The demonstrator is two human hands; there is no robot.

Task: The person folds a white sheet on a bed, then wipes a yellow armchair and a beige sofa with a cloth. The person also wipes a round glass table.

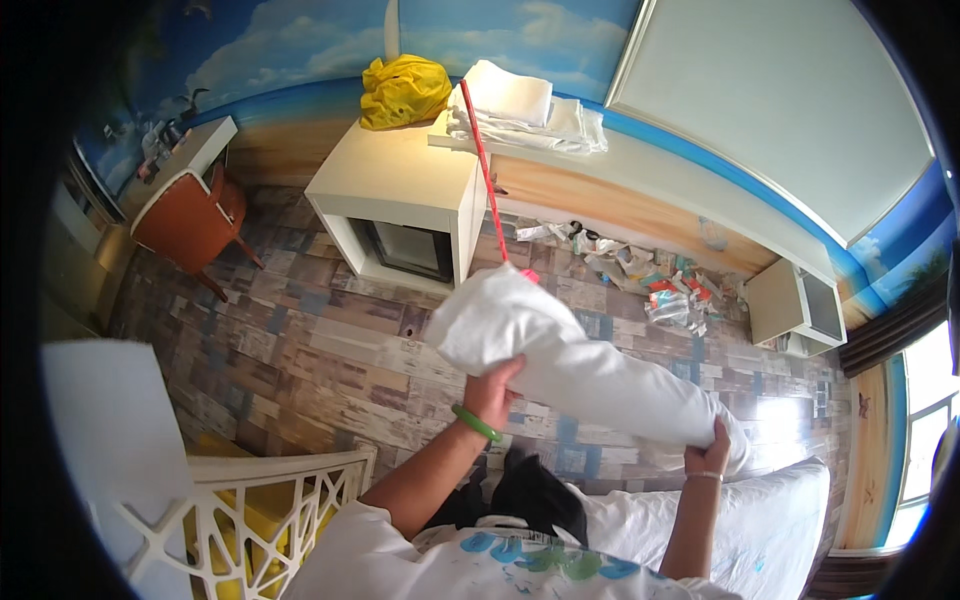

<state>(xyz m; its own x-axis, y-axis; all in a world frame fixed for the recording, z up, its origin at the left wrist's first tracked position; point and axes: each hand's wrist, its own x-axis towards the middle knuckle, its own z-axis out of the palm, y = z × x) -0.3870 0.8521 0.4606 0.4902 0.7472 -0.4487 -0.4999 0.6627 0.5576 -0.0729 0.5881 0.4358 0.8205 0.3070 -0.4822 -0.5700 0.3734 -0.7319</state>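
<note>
A long, thick bundle of white cloth [600, 375], which looks like bed linen, stretches across in front of me above the floor. My left hand [493, 392], with a green bangle at the wrist, is closed on its lower edge near the left end. Near the right end my right hand [708, 455] grips the cloth, its fingers partly hidden in the folds. Beyond the left end a red pole [484, 160] leans against the shelf, its lower part hidden behind the cloth. White bedding [740, 525] covers a bed near my right arm.
Litter [655, 285] is heaped along the far wall. A white cabinet [390, 178] bears a yellow bag [405, 92]. Folded white linens [530, 110] lie on the shelf. An orange chair [190, 225] stands left, a white lattice panel [260, 505] near left, a small white cabinet [785, 305] right.
</note>
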